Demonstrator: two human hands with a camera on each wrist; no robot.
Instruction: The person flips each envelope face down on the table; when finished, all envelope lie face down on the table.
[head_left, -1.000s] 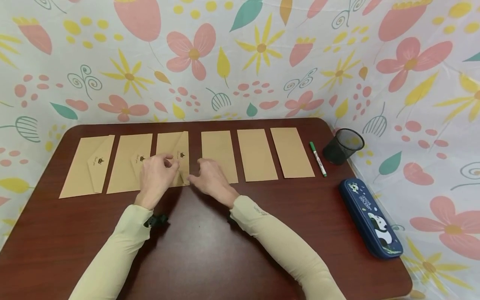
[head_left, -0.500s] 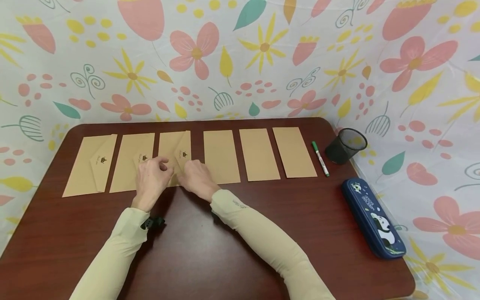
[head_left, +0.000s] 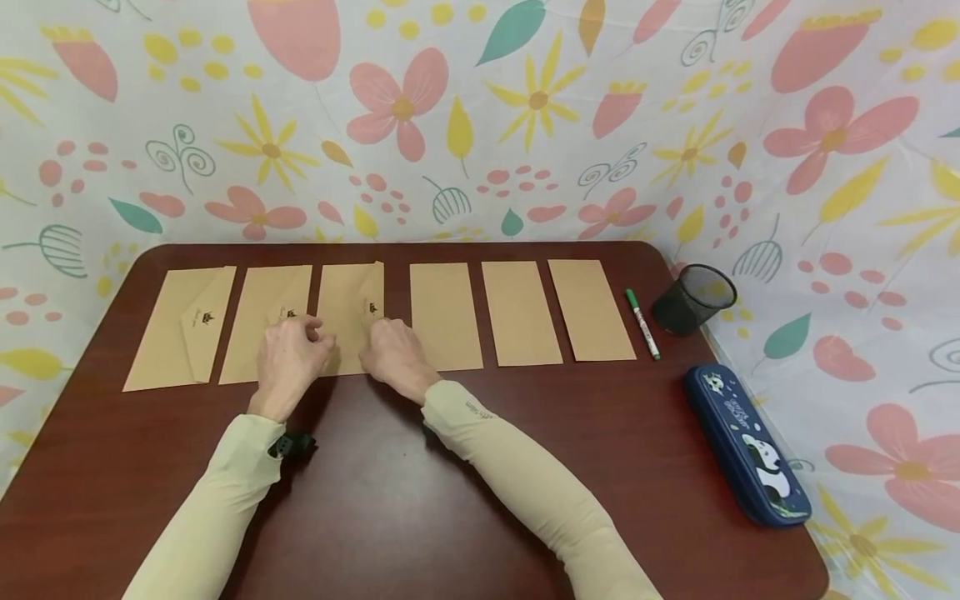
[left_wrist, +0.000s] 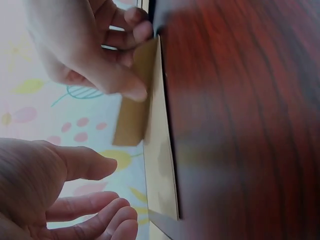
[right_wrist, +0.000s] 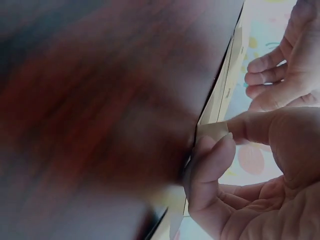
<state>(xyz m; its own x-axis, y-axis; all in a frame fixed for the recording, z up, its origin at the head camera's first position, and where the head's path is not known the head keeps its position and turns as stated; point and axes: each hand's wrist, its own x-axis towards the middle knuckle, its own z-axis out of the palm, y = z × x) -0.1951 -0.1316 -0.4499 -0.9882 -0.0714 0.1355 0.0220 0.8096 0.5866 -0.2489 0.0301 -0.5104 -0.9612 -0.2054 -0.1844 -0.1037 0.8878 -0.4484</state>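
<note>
The desk [head_left: 405, 508] looks like smooth, glossy wood. On it, the envelopes [head_left: 521, 312] are matt paper and the cup [head_left: 681, 307] dark, metal-looking mesh.

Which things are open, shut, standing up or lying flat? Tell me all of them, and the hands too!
Leftmost envelope: flat, flap folded over.
Second envelope: flat, partly hidden.
Third envelope: lifted flap.
Three plain envelopes: flat, no flaps showing.
Green marker: lying down, looks capped.
Mesh cup: standing upright.
Pencil case: lying down, closed.
Left hand: holding nothing.
Right hand: pinching the lifted flap.

A study-like nook: brown desk [head_left: 405, 508], floral backdrop [head_left: 555, 150], pencil case [head_left: 738, 442], marker [head_left: 642, 324].
</note>
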